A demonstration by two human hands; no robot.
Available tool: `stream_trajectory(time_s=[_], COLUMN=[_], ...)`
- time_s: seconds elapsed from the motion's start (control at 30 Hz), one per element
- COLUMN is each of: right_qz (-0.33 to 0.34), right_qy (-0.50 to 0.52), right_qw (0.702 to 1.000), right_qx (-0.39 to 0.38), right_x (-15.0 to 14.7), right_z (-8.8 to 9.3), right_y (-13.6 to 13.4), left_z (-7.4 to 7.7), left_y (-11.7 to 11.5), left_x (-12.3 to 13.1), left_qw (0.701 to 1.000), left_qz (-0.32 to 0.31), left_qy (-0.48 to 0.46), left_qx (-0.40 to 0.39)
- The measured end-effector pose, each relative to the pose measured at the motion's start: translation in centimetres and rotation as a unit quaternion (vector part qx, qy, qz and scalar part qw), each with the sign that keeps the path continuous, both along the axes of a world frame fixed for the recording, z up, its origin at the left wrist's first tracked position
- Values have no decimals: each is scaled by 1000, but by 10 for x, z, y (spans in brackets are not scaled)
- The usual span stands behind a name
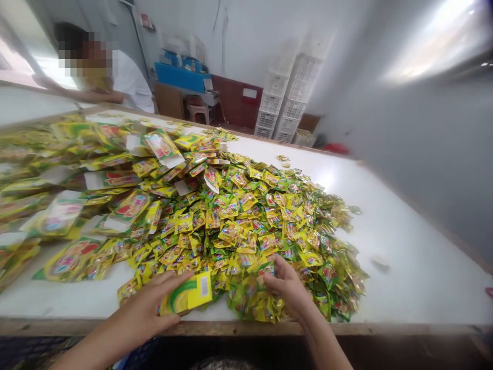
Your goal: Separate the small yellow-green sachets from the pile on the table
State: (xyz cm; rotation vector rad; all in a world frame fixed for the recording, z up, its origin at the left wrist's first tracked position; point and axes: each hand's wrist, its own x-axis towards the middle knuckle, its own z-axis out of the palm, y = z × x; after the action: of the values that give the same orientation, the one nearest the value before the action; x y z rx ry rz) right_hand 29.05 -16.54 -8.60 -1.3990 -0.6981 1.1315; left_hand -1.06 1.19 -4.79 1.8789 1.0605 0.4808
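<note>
Clock positions are read from the wearer, 12 o'clock straight ahead. The left hand (156, 300) is wrapped around a yellow box (200, 290) at 11 o'clock, above the near edge of the desk (393, 288). The right hand (287, 285), at 1 o'clock, pinches packets (265, 269); blur hides how many. Status: numerous cartons (63, 213) lie heaped from 9 to 11 o'clock; whether they are filled cannot be told. A large pile of loose packets (246, 203) remains unboxed from 11 to 1 o'clock. Obstructions: the pile reaches close to the near edge, and the cartons crowd its left flank. Beyond the desk: a co-worker (134, 85) at 10 o'clock, a stool (198, 112) at 12 and stacked crates (272, 100) near 12:30.
</note>
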Motion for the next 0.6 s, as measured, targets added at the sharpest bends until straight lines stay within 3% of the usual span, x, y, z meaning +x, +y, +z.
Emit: stream_trajectory(time_s=[0.1, 0.23, 0.33, 0.5, 0.6], right_qz=[14, 10, 12, 60, 66], right_qy=[-199, -452, -492, -414, -485], right_qw=[980, 892, 870, 907, 867], right_qx=[0, 6, 11, -42, -94], right_x=[-12, -28, -33, -21, -20], right_z=[2, 11, 12, 10, 13], right_y=[0, -2, -4, 3, 13], left_z=[-11, -6, 9, 19, 18], left_y=[0, 19, 27, 21, 5], left_x=[9, 7, 5, 10, 25], left_qw=[994, 980, 974, 947, 933], left_qz=[-63, -129, -174, -255, -283], left_qy=[86, 150, 142, 173, 175], left_qx=[4, 20, 4, 92, 135])
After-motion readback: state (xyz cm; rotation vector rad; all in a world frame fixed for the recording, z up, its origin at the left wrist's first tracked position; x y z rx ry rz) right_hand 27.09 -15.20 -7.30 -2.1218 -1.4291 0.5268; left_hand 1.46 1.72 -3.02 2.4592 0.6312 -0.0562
